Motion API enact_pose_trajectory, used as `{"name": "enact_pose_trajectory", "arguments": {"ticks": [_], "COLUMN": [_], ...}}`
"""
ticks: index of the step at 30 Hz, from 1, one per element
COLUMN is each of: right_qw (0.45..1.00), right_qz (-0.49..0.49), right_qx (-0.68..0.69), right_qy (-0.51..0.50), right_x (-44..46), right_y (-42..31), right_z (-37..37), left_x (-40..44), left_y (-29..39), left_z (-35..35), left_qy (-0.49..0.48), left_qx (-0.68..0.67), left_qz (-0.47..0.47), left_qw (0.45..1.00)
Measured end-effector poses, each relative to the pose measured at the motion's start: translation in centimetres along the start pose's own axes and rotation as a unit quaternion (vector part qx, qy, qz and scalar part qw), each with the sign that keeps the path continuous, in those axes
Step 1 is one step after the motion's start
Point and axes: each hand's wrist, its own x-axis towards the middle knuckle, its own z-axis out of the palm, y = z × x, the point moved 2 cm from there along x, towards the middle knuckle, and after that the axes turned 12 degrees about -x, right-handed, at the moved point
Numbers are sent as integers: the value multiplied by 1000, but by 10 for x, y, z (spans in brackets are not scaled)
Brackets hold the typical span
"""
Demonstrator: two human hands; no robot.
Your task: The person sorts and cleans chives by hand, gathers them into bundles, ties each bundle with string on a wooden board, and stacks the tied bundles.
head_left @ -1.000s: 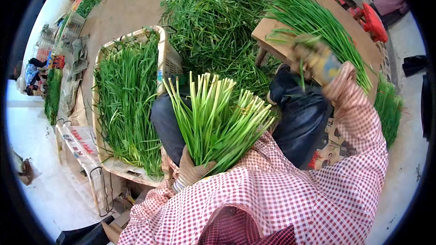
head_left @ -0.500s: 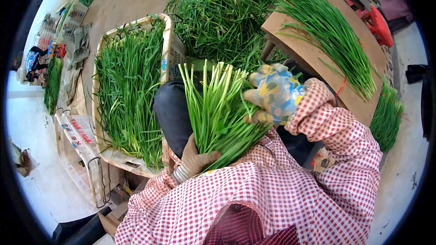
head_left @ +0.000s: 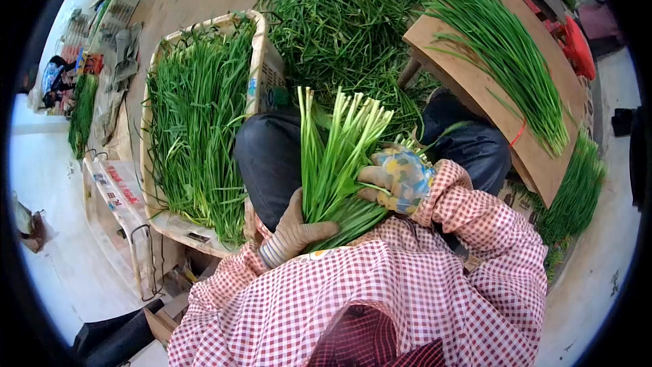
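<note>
A loose bunch of garlic chives [head_left: 339,163] stands tilted over my lap, pale cut ends up and green leaves down. My left hand [head_left: 299,232], in a tan knit glove, is closed around its lower leafy part. On the bunch's right side is my right hand [head_left: 399,180], in a blue and yellow patterned glove. Its fingers are curled against the stalks, and a few pale stalk ends show just beyond it. The exact grip of its fingertips is partly hidden among the leaves.
A white plastic crate [head_left: 261,61] full of chives stands at my left. Ahead lies a heap of loose green leaves [head_left: 339,20]. On the brown board [head_left: 435,41] at right rest sorted chives [head_left: 502,54] beside a red tie [head_left: 518,132]. A person [head_left: 54,81] sits far left.
My right hand has come down and inward, from spread fingers beside the bunch to curled fingers against its stalks. My left hand keeps its hold. The view has shifted slightly.
</note>
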Motion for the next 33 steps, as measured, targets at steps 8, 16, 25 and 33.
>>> {"name": "enact_pose_trajectory", "arguments": {"ticks": [8, 16, 25, 33], "right_qw": [891, 680, 916, 802], "right_qz": [202, 421, 176, 179], "right_qx": [402, 547, 361, 514], "right_qy": [57, 248, 6, -244], "right_x": [-3, 11, 24, 52], "right_y": [30, 75, 47, -40], "right_z": [16, -33, -72, -11], "left_x": [-1, -1, 8, -1], "left_y": [1, 1, -11, -2], "left_z": [7, 3, -3, -5], "left_qy": [-51, -51, -38, -37], "left_qx": [-35, -58, -43, 137], "left_qz": [-17, -65, -37, -8], "left_qw": [998, 995, 998, 990]}}
